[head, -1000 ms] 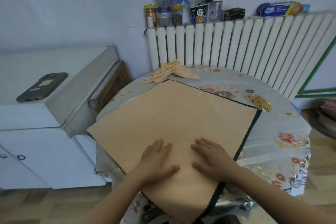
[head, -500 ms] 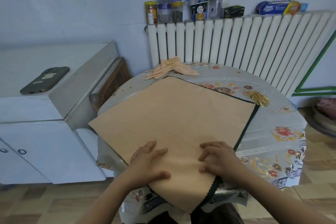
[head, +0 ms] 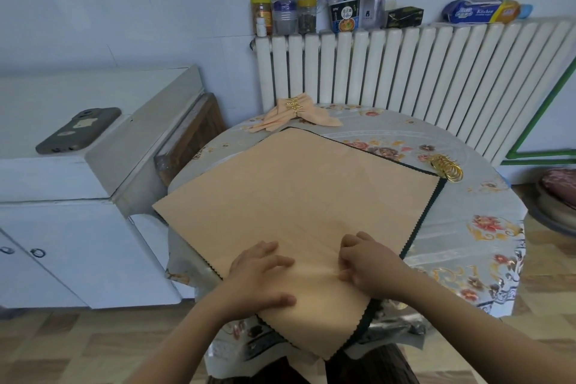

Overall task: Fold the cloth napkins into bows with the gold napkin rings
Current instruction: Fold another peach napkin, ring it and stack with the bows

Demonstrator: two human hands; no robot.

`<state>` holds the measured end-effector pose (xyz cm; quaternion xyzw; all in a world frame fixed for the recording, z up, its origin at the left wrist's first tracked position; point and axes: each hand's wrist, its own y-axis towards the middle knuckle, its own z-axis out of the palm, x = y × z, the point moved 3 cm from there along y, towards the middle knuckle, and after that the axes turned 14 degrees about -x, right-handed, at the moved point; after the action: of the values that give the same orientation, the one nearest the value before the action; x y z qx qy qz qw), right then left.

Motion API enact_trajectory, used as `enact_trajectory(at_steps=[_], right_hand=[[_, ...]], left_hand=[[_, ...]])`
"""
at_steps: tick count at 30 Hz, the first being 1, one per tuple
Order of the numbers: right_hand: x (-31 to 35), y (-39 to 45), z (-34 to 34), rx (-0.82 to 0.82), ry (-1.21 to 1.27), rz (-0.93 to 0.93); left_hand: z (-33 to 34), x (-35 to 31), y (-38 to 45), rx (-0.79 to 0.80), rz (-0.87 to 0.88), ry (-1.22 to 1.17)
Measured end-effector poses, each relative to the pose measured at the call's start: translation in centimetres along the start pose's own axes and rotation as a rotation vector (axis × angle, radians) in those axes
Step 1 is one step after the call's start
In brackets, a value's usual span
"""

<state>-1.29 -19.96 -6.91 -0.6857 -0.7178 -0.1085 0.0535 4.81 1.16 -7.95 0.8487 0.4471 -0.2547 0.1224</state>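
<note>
A large peach cloth napkin (head: pixel 299 196) lies spread as a diamond on the round table (head: pixel 486 246), its near corner hanging over the front edge. A dark-edged cloth shows under its right side. My left hand (head: pixel 258 274) rests on the napkin near that corner, fingers spread. My right hand (head: pixel 367 262) has its fingers curled and pinches a small ridge of the napkin. A pile of gold napkin rings (head: pixel 447 167) sits at the table's right. Finished peach napkin bows (head: pixel 296 112) with gold rings lie at the far edge.
A white radiator (head: pixel 405 72) stands behind the table, with jars, a cup and a packet on top. A white cabinet (head: pixel 93 196) at the left carries a phone (head: pixel 78 129). A wooden piece leans between cabinet and table.
Both hands slid back toward the near corner. My right fingers went from flat to curled, bunching the cloth. The view moved slightly closer.
</note>
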Motion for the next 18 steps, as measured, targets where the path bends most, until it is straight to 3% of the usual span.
enact_trajectory(at_steps=[4,7,11,14,18], right_hand=[[-0.3,0.9,-0.9,0.112,0.055,0.032],[-1.0,1.4,-1.6,-0.002,0.170,0.165],[-1.2,1.6,-2.3,-0.192,0.253,0.224],[-1.5,1.3,-2.4,-0.195,0.313,0.236],[-2.8,1.1,-2.9,-0.165,0.285,0.230]], left_hand=[[-0.4,0.0,0.0,0.004,-0.012,-0.003],[-0.8,-0.4,0.3,-0.038,-0.024,0.010],[-1.0,-0.9,1.8,-0.235,-0.019,0.031],[-1.5,-0.8,2.7,-0.311,-0.054,0.039],[-2.6,0.3,3.6,-0.298,-0.061,0.071]])
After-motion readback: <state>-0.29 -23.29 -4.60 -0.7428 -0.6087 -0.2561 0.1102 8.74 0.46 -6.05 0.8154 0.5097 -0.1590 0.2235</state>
